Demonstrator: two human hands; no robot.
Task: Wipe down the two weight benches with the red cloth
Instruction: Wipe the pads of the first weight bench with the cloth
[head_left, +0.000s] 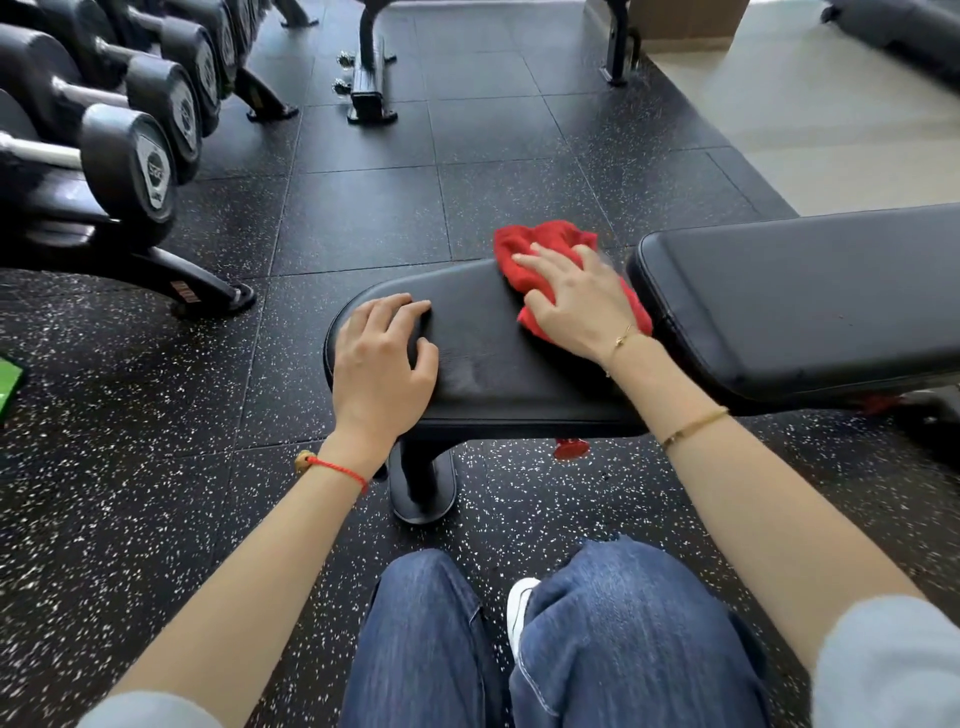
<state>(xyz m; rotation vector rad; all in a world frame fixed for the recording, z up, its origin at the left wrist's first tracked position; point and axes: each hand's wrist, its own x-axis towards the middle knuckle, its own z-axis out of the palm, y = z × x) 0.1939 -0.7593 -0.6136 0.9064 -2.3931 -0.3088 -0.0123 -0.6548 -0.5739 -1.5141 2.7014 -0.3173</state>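
a: where's the bench (519, 353)?
b: centre, heavy, firm padding; it won't shift. left hand (382, 364) rests on it at 9 o'clock, fingers loose, holding nothing.
a: and the red cloth (540, 244)?
b: at 1 o'clock, soft, light, bunches easily; right hand (576, 301) presses it flat, fingers spread.

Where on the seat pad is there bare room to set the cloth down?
Bare seat pad lies between the left hand and right hand. The far corner is crowded: red cloth under the right hand.
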